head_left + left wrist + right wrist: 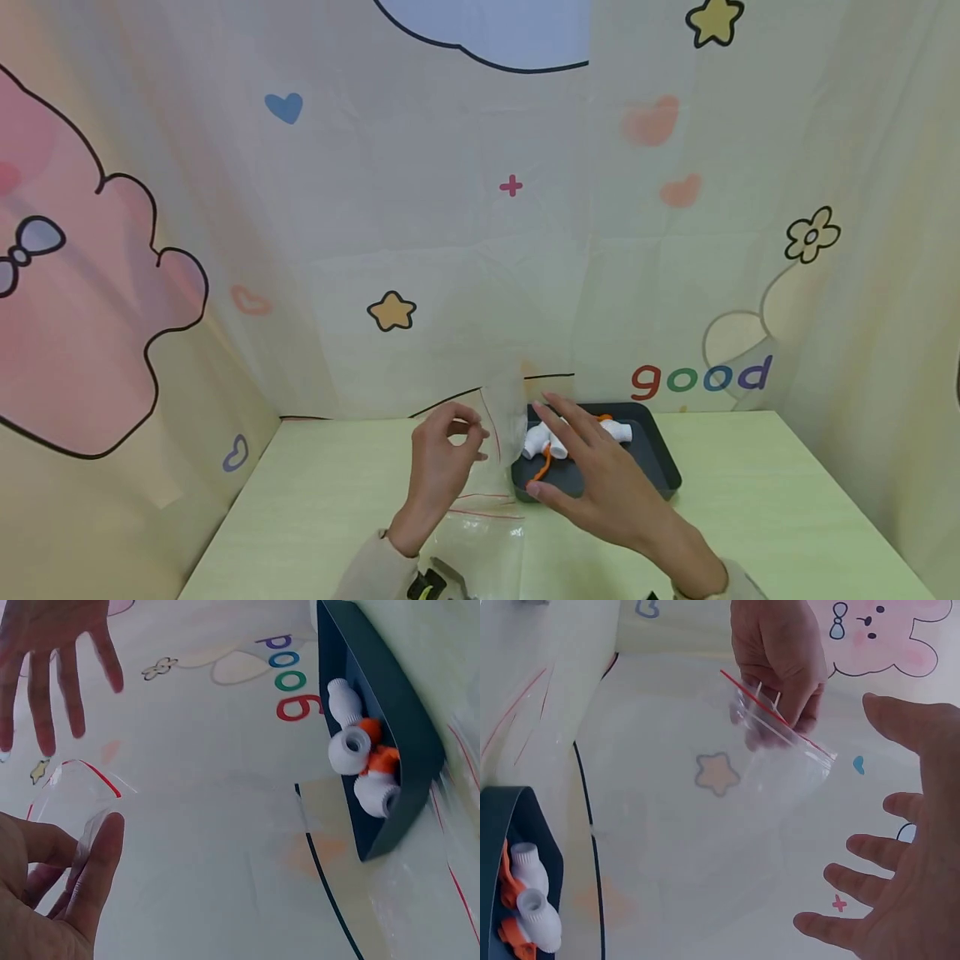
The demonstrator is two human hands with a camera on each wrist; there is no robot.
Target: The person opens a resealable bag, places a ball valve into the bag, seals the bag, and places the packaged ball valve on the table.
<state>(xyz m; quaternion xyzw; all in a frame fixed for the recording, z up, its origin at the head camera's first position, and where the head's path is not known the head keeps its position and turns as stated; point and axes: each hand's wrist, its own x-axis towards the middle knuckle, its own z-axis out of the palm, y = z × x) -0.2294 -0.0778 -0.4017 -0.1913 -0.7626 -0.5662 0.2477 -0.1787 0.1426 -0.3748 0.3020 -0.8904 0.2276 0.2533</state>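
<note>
between pinched left fingers [105, 859], a clear bag [795, 759], edges faint; right fingers [859, 882] splayed, empty

One bag [784, 769] is held in the left hand [441, 467]; beside it, one tray [654, 458], two orange parts [384, 760]; white fittings [544, 928] and bags [487, 550] below cannot be counted.

pale cartoon backdrop [435, 183] – blue heart [284, 108], yellow star [715, 22], "good" lettering [702, 379] – above light green table [750, 500]
</note>
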